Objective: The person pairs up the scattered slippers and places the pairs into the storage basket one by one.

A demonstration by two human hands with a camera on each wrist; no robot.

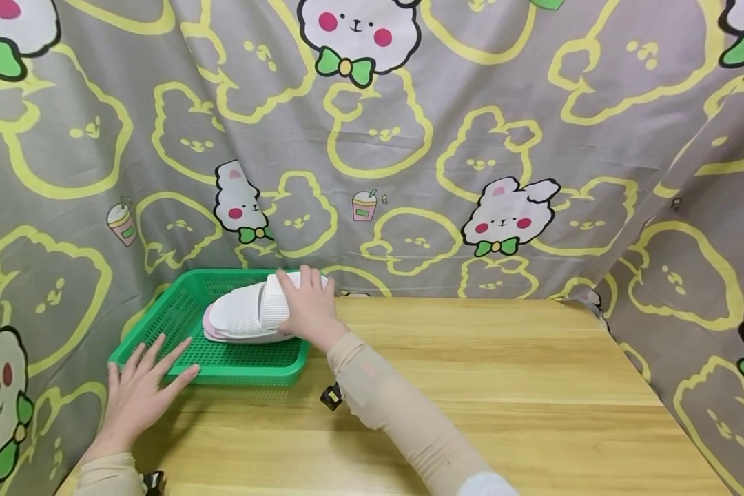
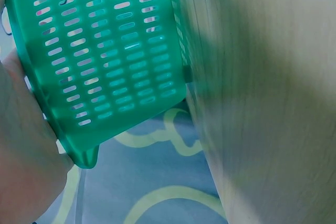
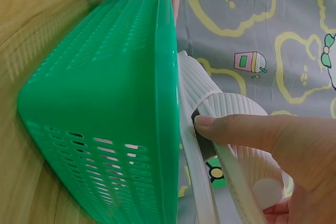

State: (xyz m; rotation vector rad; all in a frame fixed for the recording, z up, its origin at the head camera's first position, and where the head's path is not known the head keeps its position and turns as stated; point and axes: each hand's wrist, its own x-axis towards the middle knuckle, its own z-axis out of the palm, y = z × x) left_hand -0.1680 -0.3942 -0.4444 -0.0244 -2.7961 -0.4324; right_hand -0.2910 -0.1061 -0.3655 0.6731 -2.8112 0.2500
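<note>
White ribbed footwear, slipper-shaped with a pink edge at its left end, lies across a green perforated basket. My right hand grips its right end from above. In the right wrist view the thumb presses into a dark opening of the ribbed slipper, beside the basket rim. I cannot tell whether this is one slipper or a stacked pair. My left hand, fingers spread, rests at the basket's front-left rim. The left wrist view has part of that hand along the rim.
The basket stands on a wooden table at the back left. A grey curtain with yellow outlines and white cartoon faces hangs behind and along both sides. Small black devices sit at both wrists.
</note>
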